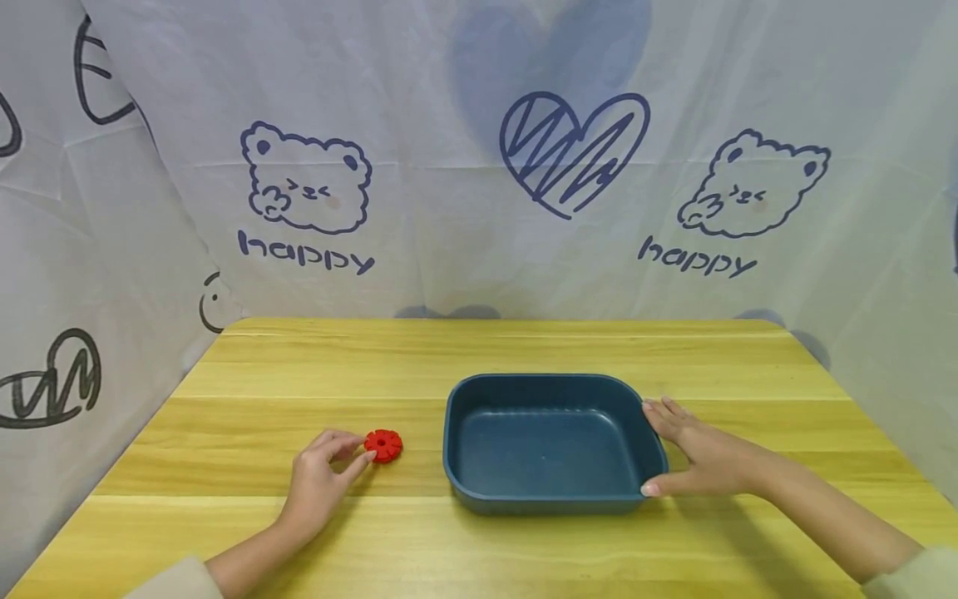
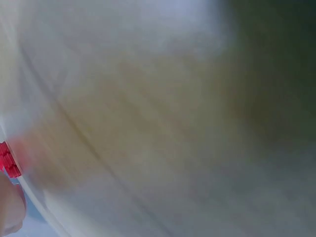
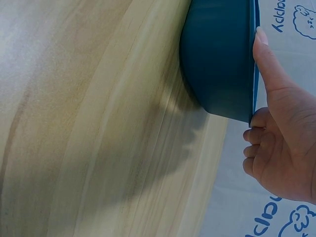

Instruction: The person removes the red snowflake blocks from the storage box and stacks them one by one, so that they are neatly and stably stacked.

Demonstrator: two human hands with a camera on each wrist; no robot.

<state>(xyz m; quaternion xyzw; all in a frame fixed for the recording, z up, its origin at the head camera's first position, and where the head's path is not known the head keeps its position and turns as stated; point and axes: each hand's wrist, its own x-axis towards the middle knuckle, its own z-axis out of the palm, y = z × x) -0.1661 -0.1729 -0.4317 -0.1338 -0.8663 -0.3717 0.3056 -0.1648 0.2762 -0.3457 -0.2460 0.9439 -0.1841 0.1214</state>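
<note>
A small red notched plastic disc [image 1: 383,447] with a hole in its middle lies at the left of the table. My left hand [image 1: 318,478] pinches its left edge between thumb and fingertips. In the left wrist view, red notched edges [image 2: 9,161] appear stacked beside a fingertip; the rest there is blurred. My right hand [image 1: 703,456] holds the right end of a dark blue rectangular bin [image 1: 557,504], thumb at the near corner and fingers at the far one. From the right wrist, the thumb [image 3: 270,66] lies against the bin's rim and the other fingers are bent.
The bin stands upright on a yellow wood-grain table [image 1: 359,358], to the right of the disc, and nothing shows inside it. White cloth [image 1: 434,225] printed with bears and hearts hangs behind the table and along its sides.
</note>
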